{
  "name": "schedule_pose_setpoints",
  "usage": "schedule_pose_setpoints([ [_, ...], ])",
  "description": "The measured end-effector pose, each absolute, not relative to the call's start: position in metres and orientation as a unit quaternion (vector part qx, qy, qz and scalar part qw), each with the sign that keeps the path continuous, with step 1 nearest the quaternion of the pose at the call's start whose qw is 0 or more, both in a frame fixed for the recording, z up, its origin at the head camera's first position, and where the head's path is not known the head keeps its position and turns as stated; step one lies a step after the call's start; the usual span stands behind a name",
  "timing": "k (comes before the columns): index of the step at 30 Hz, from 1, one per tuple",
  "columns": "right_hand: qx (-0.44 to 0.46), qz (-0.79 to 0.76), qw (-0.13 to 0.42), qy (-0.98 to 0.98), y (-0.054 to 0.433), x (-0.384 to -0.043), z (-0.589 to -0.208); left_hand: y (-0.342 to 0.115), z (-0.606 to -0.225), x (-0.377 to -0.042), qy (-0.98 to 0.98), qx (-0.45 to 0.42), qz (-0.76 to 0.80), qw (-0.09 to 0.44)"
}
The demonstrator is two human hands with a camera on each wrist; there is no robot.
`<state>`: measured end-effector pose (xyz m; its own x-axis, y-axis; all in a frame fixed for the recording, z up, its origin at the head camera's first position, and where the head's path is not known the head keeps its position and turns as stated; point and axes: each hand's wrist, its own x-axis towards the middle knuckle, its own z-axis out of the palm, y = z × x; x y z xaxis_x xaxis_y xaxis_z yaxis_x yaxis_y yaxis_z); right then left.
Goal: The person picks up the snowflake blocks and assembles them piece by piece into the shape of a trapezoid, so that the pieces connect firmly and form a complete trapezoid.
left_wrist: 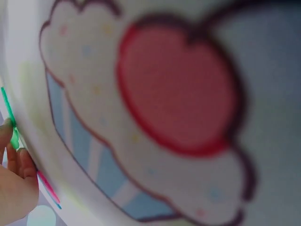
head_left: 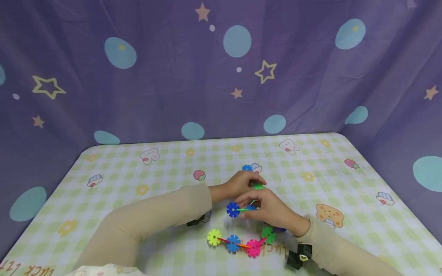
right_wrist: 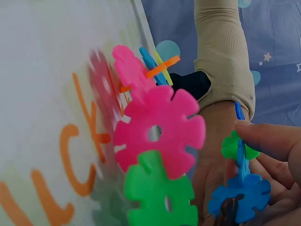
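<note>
Notched plastic snowflake discs are linked into a chain. My left hand pinches a green disc, which in the left wrist view shows as a thin green edge by the fingertips. My right hand, nearer the body, grips linked discs; a dark blue disc sticks out to its left. Between its thumb and fingers the right wrist view shows a blue disc and a green disc. In front of the hands lies more chain: yellow, blue, pink and green.
Past the left hand a blue disc shows at the cupcake print. A checked cloth with printed drawings covers the table. A purple curtain hangs behind it. Dark wrist cameras sit under the sleeves.
</note>
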<state>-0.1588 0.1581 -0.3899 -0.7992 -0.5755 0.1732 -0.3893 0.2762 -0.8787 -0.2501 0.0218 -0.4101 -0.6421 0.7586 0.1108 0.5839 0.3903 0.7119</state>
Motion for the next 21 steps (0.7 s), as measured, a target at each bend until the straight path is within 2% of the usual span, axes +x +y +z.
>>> schedule_pose_setpoints([
  [16,-0.293,-0.531,0.101,0.788,0.158,-0.159,-0.39,0.002,-0.405,-0.251,0.852,0.362,0.357,0.123],
  [21,-0.289,-0.529,0.093,0.793,0.158,-0.159,-0.39,-0.011,-0.4,-0.252,0.856,0.327,0.373,0.149],
])
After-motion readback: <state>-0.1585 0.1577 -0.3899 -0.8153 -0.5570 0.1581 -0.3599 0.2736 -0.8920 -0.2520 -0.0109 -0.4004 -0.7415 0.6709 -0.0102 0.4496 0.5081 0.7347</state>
